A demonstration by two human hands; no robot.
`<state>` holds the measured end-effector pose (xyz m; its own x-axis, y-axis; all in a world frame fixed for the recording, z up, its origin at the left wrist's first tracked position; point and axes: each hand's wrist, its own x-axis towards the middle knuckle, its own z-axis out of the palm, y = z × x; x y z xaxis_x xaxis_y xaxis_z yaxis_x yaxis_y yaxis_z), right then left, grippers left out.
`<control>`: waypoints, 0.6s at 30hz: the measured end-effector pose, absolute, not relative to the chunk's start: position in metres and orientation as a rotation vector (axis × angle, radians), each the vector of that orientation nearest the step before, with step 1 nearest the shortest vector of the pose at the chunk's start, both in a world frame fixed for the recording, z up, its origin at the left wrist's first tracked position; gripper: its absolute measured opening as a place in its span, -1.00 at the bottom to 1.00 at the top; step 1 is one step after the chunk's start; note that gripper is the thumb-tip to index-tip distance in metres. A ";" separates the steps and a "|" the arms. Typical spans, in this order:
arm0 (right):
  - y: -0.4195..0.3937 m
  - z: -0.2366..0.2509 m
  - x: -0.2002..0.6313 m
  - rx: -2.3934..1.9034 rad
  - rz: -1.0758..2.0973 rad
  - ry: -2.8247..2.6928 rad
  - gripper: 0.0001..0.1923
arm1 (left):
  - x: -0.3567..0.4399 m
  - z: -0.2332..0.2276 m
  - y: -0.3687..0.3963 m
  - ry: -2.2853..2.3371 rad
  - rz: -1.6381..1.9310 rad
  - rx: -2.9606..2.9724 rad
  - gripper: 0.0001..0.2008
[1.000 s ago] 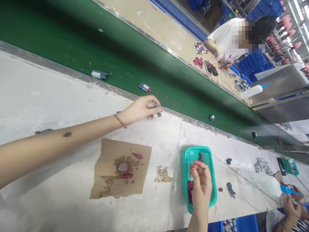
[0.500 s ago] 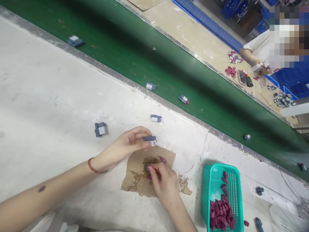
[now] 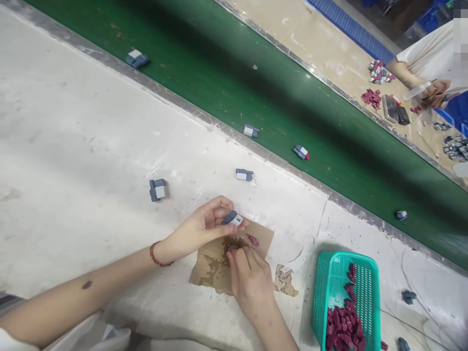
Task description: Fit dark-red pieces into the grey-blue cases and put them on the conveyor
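A single view is given, taken from the wearer's head and aimed forward and down at the white table (image 3: 73, 146). The hands are seen close, near 6 o'clock. The green conveyor belt (image 3: 256, 87) is crossed diagonally from 11 toward 4 o'clock, farther off.

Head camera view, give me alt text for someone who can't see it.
A person's left hand pinches a small grey-and-white part above a stained cardboard scrap, while the right hand presses its fingertips onto the scrap. A teal basket of dark red pieces sits to the right, and a green conveyor belt carries similar parts beyond.
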<state>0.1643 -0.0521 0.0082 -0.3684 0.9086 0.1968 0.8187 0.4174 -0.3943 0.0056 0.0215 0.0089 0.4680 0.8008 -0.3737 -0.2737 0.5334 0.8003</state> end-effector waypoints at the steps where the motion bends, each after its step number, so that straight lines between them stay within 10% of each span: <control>1: -0.052 0.008 0.164 -1.486 0.321 -2.289 -0.56 | 0.006 0.008 0.021 0.831 0.733 0.768 -0.67; 18: -0.053 0.020 0.190 -1.385 1.133 -1.136 -0.75 | -0.004 0.002 0.000 0.733 0.469 1.535 -0.60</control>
<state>0.1901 -0.0535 0.0195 0.1279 0.9890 -0.0744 0.0772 -0.0847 -0.9934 -0.0038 0.0004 0.0024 0.7100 0.6916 -0.1324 0.1704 0.0137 0.9853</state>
